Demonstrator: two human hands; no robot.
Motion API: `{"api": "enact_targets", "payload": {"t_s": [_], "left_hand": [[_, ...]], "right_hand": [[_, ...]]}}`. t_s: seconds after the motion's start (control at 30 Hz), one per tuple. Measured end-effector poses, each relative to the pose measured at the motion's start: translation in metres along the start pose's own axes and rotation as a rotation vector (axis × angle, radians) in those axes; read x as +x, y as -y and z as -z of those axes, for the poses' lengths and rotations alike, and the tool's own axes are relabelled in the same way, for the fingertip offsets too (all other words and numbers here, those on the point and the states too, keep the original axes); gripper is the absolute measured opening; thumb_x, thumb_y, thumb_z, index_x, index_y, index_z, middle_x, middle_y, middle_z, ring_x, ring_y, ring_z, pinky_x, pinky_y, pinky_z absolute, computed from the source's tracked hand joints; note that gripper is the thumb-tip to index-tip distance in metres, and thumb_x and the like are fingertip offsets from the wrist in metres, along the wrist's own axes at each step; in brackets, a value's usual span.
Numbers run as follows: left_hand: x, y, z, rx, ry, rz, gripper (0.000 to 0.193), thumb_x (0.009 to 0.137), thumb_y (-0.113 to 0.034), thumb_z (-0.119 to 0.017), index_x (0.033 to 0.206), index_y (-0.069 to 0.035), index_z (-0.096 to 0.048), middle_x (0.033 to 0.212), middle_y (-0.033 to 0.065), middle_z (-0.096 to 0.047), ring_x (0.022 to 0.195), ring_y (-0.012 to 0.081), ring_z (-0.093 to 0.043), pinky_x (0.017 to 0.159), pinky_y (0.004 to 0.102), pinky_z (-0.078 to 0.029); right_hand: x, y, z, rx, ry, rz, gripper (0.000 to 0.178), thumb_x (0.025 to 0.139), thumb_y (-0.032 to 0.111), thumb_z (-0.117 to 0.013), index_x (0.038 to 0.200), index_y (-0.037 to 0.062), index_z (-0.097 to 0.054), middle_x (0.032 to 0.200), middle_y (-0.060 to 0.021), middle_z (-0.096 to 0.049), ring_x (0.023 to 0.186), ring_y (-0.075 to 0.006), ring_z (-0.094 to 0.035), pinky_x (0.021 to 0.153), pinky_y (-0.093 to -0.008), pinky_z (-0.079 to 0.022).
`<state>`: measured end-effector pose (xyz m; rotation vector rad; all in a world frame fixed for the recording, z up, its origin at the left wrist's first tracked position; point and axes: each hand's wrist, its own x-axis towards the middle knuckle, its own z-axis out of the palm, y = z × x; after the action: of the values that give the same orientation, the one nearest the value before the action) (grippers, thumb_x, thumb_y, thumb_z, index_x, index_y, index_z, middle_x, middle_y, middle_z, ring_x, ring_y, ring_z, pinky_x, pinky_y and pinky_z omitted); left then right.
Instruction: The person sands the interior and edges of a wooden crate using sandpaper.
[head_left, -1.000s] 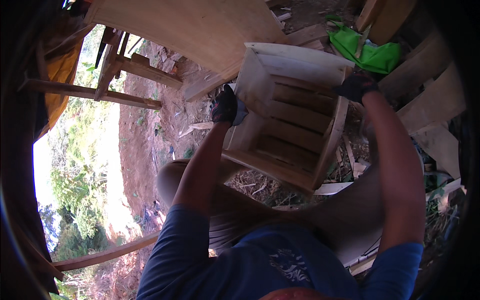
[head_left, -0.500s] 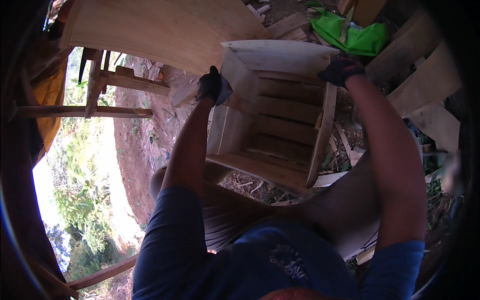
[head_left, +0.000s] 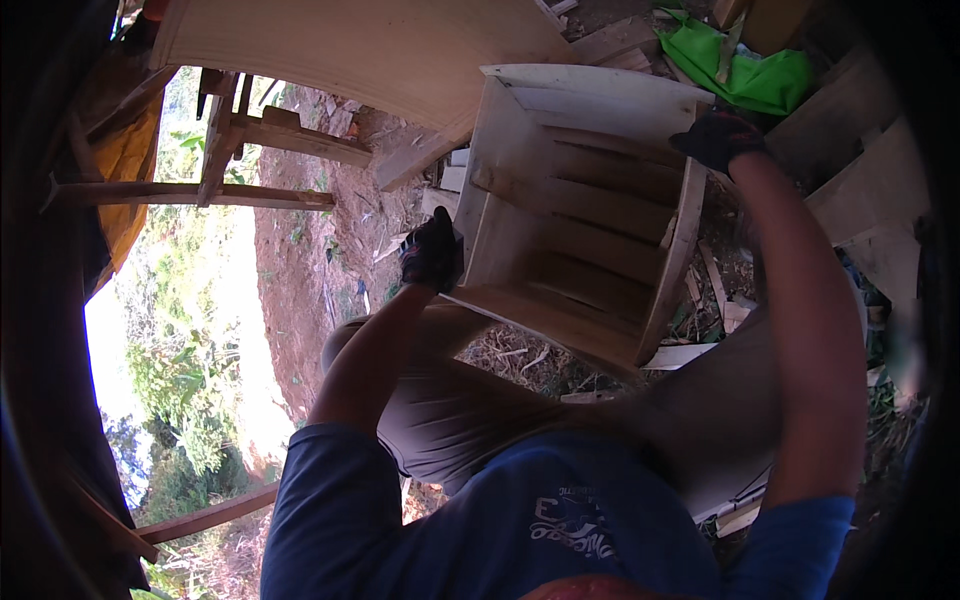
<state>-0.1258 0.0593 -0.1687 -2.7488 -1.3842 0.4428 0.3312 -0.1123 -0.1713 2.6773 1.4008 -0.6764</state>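
An open slatted wooden crate (head_left: pixel 600 215) is tilted in front of my knees, its inside facing me. My right hand (head_left: pixel 718 138), in a dark work glove, is closed over the crate's upper right corner. At the left side wall, near its lower end, my left hand (head_left: pixel 432 250) grips the edge in a similar glove. Part of its fingers is hidden against the wood. Gaps show between the slats inside the crate.
A large plywood sheet (head_left: pixel 350 55) rises behind the crate at the upper left. A bright green bag (head_left: pixel 745 70) lies beyond the right corner. Boards (head_left: pixel 870 210) lean at the right, with wood scraps on the ground. A timber frame (head_left: pixel 250 195) stands at the left.
My left hand has slid down the crate's left side, closer to me. My right hand keeps its place at the corner. The whole view has shifted slightly.
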Motion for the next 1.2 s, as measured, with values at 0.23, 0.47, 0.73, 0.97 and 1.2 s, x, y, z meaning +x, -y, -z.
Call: {"api": "enact_targets", "payload": {"t_s": [0.23, 0.47, 0.73, 0.97, 1.2], "left_hand": [[0.073, -0.018, -0.014, -0.146, -0.085, 0.121, 0.053, 0.11, -0.04, -0.024, 0.114, -0.004, -0.062, 0.1, 0.0242, -0.073, 0.094, 0.0427, -0.071, 0.08, 0.0557, -0.056], [0.218, -0.058, 0.017, -0.084, -0.216, 0.117, 0.047, 0.108, -0.038, -0.029, 0.118, -0.006, -0.061, 0.115, 0.0234, -0.071, 0.107, 0.0436, -0.069, 0.088, 0.058, -0.054], [0.272, -0.087, 0.038, -0.324, -0.241, 0.232, 0.046, 0.105, -0.038, -0.036, 0.118, -0.002, -0.061, 0.122, 0.0263, -0.069, 0.119, 0.0433, -0.065, 0.098, 0.0552, -0.051], [0.249, -0.06, 0.017, -0.161, -0.117, 0.344, 0.044, 0.104, -0.034, -0.034, 0.127, -0.01, -0.062, 0.132, 0.0211, -0.066, 0.124, 0.0406, -0.062, 0.102, 0.0545, -0.05], [0.142, -0.062, 0.02, -0.232, -0.105, 0.385, 0.057, 0.107, -0.04, -0.025, 0.122, -0.003, -0.066, 0.125, 0.0264, -0.068, 0.116, 0.0443, -0.065, 0.101, 0.0562, -0.049]], "right_hand": [[0.005, -0.006, 0.0, -0.06, -0.046, 0.066, 0.055, 0.095, 0.058, -0.051, 0.117, 0.0151, -0.077, 0.128, -0.0133, -0.07, 0.119, -0.0322, -0.066, 0.105, -0.0447, -0.05], [0.002, 0.002, 0.004, -0.029, 0.005, 0.119, 0.05, 0.096, 0.054, -0.051, 0.114, 0.0148, -0.077, 0.125, -0.0132, -0.071, 0.117, -0.0335, -0.066, 0.103, -0.046, -0.051], [0.017, 0.002, -0.005, -0.037, 0.059, -0.059, 0.052, 0.093, 0.047, -0.048, 0.132, 0.019, -0.068, 0.144, -0.0074, -0.061, 0.131, -0.0296, -0.058, 0.11, -0.0439, -0.045], [0.01, 0.014, 0.009, -0.016, 0.042, -0.102, 0.057, 0.092, 0.056, -0.054, 0.125, 0.0135, -0.074, 0.135, -0.0147, -0.066, 0.123, -0.0337, -0.064, 0.106, -0.0448, -0.05], [0.0, 0.002, 0.006, 0.02, 0.016, -0.042, 0.063, 0.091, 0.061, -0.054, 0.122, 0.0099, -0.075, 0.136, -0.0164, -0.065, 0.123, -0.0345, -0.064, 0.106, -0.0439, -0.049]]}}
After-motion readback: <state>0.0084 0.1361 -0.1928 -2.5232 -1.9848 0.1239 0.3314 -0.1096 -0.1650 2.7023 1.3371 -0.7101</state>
